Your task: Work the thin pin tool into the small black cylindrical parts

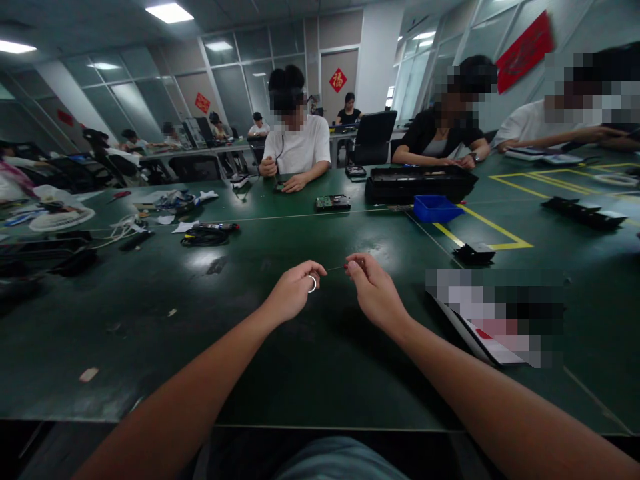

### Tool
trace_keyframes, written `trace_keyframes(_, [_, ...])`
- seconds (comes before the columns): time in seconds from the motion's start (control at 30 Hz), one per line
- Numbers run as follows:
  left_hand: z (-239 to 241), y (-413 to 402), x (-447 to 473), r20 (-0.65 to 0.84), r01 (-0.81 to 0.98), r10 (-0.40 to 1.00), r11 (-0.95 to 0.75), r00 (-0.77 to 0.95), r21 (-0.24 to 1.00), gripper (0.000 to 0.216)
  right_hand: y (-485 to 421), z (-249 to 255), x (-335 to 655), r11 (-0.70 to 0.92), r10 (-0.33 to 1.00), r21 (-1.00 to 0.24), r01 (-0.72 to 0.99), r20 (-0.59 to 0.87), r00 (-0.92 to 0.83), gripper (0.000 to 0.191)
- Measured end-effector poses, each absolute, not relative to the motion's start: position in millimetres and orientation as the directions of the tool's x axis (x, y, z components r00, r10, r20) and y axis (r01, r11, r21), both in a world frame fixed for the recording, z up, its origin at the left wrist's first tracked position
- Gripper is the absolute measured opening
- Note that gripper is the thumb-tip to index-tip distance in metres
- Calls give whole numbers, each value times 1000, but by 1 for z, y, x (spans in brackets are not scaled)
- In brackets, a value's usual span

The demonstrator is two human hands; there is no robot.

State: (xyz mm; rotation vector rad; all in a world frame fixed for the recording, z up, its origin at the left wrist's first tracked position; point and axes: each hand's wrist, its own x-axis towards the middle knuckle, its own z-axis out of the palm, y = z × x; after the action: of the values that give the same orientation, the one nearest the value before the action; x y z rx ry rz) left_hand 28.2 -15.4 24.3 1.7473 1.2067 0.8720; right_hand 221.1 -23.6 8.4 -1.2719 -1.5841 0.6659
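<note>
Both my hands are raised over the green table, fingertips facing each other. A thin light strand (335, 269) stretches across the gap between them. One end of it meets the pinched fingers of my left hand (290, 293), where a white ring (312, 284) shows at the curled fingers. Whether the ring is worn or held I cannot tell. My right hand (373, 293) pinches a small dark red piece (346, 267) at the strand's other end; the fingers cover most of it.
Beyond my hands lie a circuit board device (333, 203), a blue bin (437, 209) and a long black housing (420, 184). Coiled black cables (207, 234) are at left. A white booklet (480, 330), partly blurred, lies right of my arm. People sit across the green table (320, 387).
</note>
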Motion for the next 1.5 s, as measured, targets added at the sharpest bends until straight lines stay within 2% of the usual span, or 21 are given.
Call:
trace_keyframes(0.1, [12,-16,23,102,587,922,-320,373,744,33,-24,10,221,330,931,-824,460,364,-17,27])
trace_keyframes(0.2, [4,-15,18,124,671,916,-366,381,645,49,-25,14,221,333,929,-796,506,368,-33,29])
trace_keyframes(0.27, [1,-13,16,156,667,925,-359,346,653,48,-26,16,221,314,936,-791,525,351,-30,33])
trace_keyframes(0.37, [-1,-7,13,214,636,926,-371,312,677,35,-25,16,221,278,953,-827,489,300,-35,40])
trace_keyframes(0.5, [-2,-2,10,264,592,908,-414,326,692,31,-25,14,221,301,951,-906,297,307,-28,35])
trace_keyframes(0.7, [-6,-1,10,258,578,922,-384,290,721,40,-27,16,220,369,920,-923,111,380,97,28])
trace_keyframes(1.0, [-2,-3,11,307,590,883,-466,354,659,35,-25,13,218,353,930,-922,158,364,50,25])
trace_keyframes(1.33, [-3,-2,11,304,613,891,-453,338,647,39,-20,7,218,320,930,-932,169,344,132,26])
trace_keyframes(1.5, [-5,-2,10,299,607,904,-428,307,670,39,-23,12,220,336,930,-913,233,361,75,27])
